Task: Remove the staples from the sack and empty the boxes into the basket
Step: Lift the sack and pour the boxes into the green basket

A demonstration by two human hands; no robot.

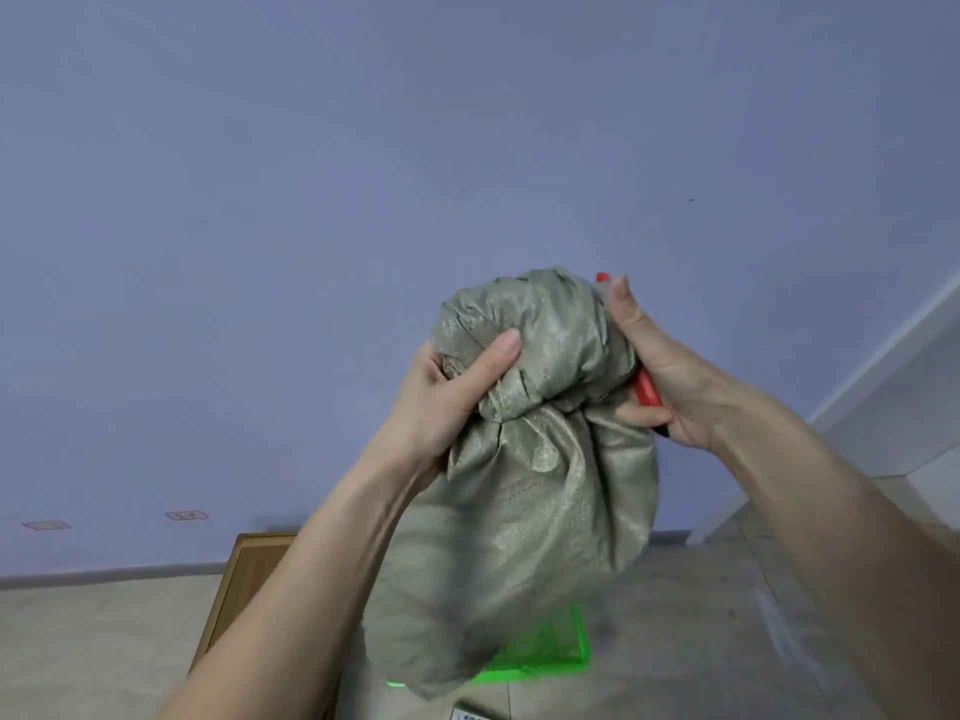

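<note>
The grey-green woven plastic sack (pixel 524 491) is held raised, hanging over the bright green plastic basket (pixel 563 652) on the tiled floor (pixel 93 646). Left hand (pixel 447 402) grips the bunched upper sack; right hand (pixel 660 376) holds the opposite side while its fingers close round a red-handled tool (pixel 647 389). Judged step: emptying boxes, none visible. Next move calls for shaking the contents down into the basket. Far behind stands a plain blue-violet wall (pixel 363 174); at near left, a brown wooden panel (pixel 244 579)

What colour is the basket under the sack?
Bright green; the basket shows in the head view, mostly hidden behind the grey-green sack.
</note>
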